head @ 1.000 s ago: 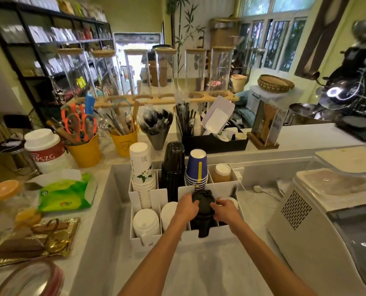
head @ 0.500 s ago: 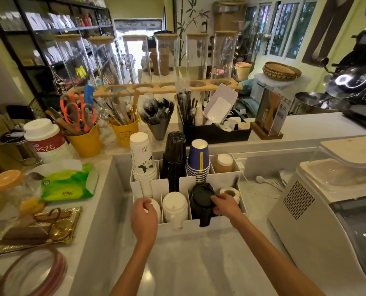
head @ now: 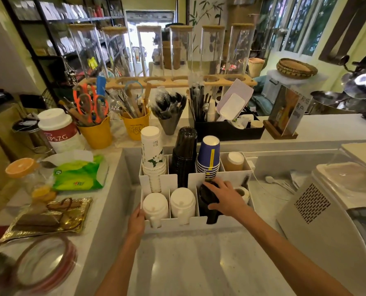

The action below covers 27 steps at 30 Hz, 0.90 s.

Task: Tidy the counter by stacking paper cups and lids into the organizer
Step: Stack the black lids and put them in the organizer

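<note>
A white organizer stands on the lower counter. Its back row holds stacks of white floral cups, black cups, blue cups and a brown stack. Two stacks of white lids fill the front left slots. My right hand rests on top of the black lids in the front third slot. My left hand grips the organizer's front left corner. A tape roll sits in the front right slot.
A white machine stands close on the right. On the raised ledge at left are a green wipes pack, a gold tray and a white canister. Yellow utensil buckets and a black caddy stand behind.
My left hand left the black lids, went to the left white lid stack, then moved onto the organizer's front left corner. My right hand shifted onto the top of the black lids.
</note>
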{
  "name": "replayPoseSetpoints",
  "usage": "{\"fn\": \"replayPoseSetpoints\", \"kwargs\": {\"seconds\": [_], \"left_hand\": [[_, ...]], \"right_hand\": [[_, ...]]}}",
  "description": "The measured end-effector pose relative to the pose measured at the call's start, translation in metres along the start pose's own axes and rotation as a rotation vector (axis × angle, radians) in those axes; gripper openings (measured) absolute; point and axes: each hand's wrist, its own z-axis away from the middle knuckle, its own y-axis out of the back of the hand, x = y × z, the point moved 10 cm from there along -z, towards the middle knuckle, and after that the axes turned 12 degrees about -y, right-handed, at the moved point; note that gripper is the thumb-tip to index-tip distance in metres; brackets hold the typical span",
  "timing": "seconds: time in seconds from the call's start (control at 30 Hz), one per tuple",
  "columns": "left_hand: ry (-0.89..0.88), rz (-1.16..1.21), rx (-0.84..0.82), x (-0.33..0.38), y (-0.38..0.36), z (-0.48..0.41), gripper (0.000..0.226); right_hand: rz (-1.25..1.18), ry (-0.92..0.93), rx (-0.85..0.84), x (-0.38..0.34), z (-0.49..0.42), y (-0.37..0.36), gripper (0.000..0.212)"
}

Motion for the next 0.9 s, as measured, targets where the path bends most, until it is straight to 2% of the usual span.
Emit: {"fn": "replayPoseSetpoints", "kwargs": {"seconds": [0.17, 0.43, 0.63, 0.8, 0.9], "left_hand": [[-0.025, -0.025, 0.025, 0.0, 0.003, -0.002, 0.037], [-0.071, -0.037, 0.03, -0.001, 0.002, -0.008, 0.036], [-0.044, -0.021, 0.034, -0.008, 0.002, -0.008, 0.035], [-0.051, 0.006, 0.029, -0.004, 0.001, -0.004, 0.037], [-0.058, 0.018, 0.03, -0.001, 0.001, -0.001, 0.038]], "right_hand": [[0.062, 0.012, -0.07, -0.005, -0.01, 0.01, 0.084], [-0.017, -0.077, 0.016, -0.002, -0.006, 0.013, 0.088], [0.03, -0.046, -0.059, -0.005, -0.008, 0.007, 0.089], [-0.018, -0.063, -0.005, -0.001, -0.004, 0.009, 0.087], [-0.025, -0.082, -0.04, 0.004, 0.001, 0.005, 0.088]]}}
